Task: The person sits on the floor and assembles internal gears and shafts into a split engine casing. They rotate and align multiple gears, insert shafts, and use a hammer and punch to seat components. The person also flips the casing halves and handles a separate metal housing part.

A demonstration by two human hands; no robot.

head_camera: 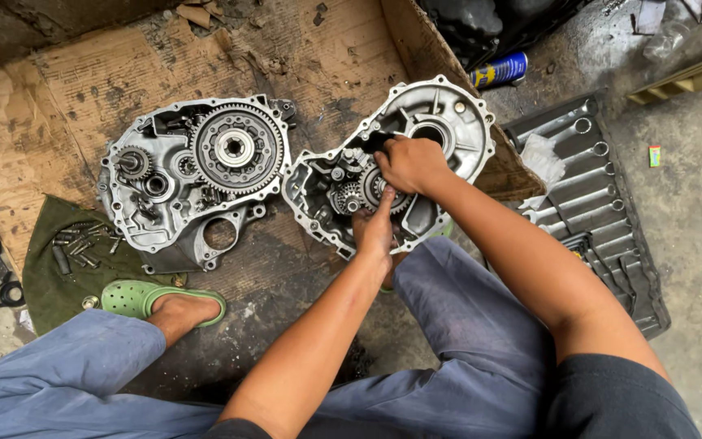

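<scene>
- My right hand (410, 162) is curled shut on a dark part inside the engine case half (448, 122), centre frame on cardboard (318, 49).
- My left hand (375, 229) has fingers pinched on the small gears (349, 195).
- 2nd case half w/ big gear (236, 148) lies just left.

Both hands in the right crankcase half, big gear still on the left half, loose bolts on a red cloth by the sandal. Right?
Not quite: the cloth under the loose bolts is green, as the head view shows. Both hands, left hand and right hand, are in the right crankcase half; the big gear sits on the left half.
</scene>
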